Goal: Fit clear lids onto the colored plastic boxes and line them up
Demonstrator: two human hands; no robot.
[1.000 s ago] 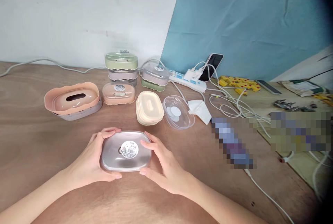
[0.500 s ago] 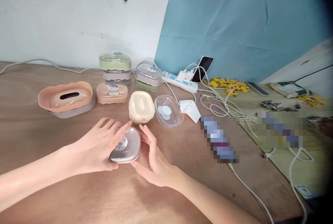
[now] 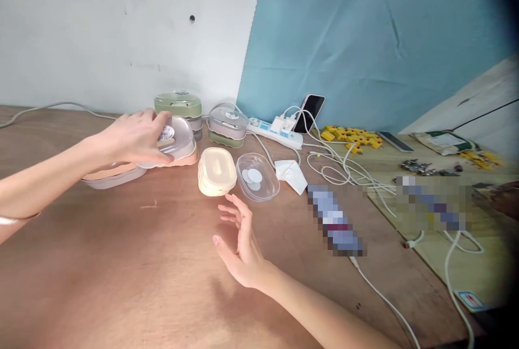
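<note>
My left hand grips a grey oval box with a clear lid and a round label, holding it tilted above the pink lidded box at the back left. My right hand hovers open over the bare wood, fingers spread, just in front of the cream stack of oval trays. A clear lid with white discs lies right of the cream stack. Behind stand a green-topped stack of boxes and a green-based box with a clear lid.
A pink tray on a grey one lies under my left forearm. A folded white tissue, a power strip, a leaning phone, tangled cables and yellow pieces fill the right side.
My left hand lifted the grey box from the table's front and carried it back and left over the pink box. My right hand let go and opened.
</note>
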